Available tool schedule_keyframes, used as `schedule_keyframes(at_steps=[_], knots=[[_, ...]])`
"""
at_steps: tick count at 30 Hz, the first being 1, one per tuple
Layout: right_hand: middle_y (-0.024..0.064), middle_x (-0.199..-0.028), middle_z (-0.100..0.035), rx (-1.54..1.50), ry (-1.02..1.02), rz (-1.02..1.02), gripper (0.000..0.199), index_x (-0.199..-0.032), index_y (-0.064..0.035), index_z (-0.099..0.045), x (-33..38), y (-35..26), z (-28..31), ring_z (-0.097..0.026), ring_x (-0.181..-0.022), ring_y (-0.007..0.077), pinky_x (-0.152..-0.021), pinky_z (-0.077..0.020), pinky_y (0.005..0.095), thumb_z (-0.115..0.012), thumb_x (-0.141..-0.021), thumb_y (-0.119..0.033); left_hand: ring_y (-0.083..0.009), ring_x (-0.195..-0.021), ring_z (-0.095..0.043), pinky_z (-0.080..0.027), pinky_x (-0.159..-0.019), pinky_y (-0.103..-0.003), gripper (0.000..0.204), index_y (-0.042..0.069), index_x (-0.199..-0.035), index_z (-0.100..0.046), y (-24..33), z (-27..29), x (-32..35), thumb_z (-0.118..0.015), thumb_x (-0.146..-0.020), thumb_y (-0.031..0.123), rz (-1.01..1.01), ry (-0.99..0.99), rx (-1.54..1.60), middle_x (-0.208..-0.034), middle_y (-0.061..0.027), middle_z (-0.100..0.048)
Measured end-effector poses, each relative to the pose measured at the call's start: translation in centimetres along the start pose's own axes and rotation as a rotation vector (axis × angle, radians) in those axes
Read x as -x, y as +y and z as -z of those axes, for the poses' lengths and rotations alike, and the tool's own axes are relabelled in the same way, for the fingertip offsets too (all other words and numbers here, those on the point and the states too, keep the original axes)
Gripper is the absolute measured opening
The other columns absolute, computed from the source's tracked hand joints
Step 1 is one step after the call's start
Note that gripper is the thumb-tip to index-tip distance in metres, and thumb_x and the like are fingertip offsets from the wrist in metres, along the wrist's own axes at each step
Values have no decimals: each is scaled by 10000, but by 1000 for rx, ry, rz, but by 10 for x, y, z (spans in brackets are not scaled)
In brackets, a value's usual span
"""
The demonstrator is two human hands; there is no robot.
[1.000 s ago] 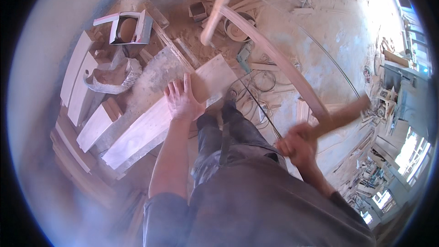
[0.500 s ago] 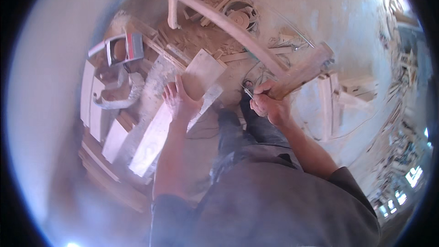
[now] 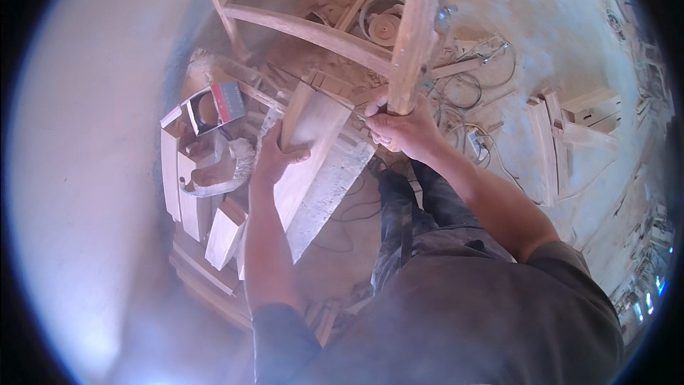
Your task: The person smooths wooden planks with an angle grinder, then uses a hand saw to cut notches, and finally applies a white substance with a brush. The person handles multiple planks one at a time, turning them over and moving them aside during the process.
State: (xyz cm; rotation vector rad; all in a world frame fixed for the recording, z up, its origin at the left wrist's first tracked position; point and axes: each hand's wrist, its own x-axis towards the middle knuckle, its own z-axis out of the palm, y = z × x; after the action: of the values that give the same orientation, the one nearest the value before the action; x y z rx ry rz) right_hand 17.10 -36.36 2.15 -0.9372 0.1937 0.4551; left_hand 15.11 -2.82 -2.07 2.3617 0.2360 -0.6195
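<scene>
My left hand (image 3: 276, 155) lies flat with spread fingers on a pale wooden board (image 3: 312, 144) that slants up from a stack of planks. My right hand (image 3: 400, 130) is closed round the lower end of a thick wooden handle (image 3: 412, 50) that points up and away from me; something small and metallic shows near its top end. The handle crosses in front of a long curved wooden rail (image 3: 313, 32) standing beyond the board. A second, greyer plank (image 3: 329, 196) lies just right of the board.
Short pale offcuts (image 3: 226, 232) and a curved carved piece (image 3: 214, 175) lie left of the board, with a small open box (image 3: 214, 105) behind them. Cables (image 3: 470, 85) trail over the dusty floor. More planks (image 3: 552, 139) lie at the right. My legs (image 3: 410, 221) stand below.
My right hand has swung the wooden handle from low right up to the middle, over the board's far end. My left hand has stayed pressed on the board while the view shifted.
</scene>
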Motion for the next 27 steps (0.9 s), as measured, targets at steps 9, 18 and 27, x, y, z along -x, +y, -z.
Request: schedule_keyframes(at_steps=[9, 18, 27], knots=[[25, -760, -606, 195, 66, -38, 72, -953, -28, -639, 35, -6, 13, -554, -576, 94, -494, -416, 269, -686, -921, 16, -326, -1316, -588, -453, -1117, -420, 1145, -76, -1427, -570, 17, 9, 6, -973, -536, 520, 171, -41, 91, -1396, -236, -614], [-16, -711, -586, 20, 24, -124, 83, -866, -45, -624, 10, 9, 17, -568, -628, 69, -514, -422, 272, -687, -907, -8, -363, -1386, -519, -416, -1171, -437, 1306, -72, -1554, -398, 16, 6, -5, -1013, -520, 437, 82, -92, -33, -1496, -287, -497], [35, -767, -564, 630, -400, 25, 38, -1022, -20, -589, 70, -12, 61, -505, -610, 109, -550, -437, 293, -623, -1006, -27, -329, -1275, -610, -500, -1086, -406, 1142, -9, -1526, -484, 16, 0, 8, -989, -552, 309, 54, 27, 67, -1348, -213, -604]])
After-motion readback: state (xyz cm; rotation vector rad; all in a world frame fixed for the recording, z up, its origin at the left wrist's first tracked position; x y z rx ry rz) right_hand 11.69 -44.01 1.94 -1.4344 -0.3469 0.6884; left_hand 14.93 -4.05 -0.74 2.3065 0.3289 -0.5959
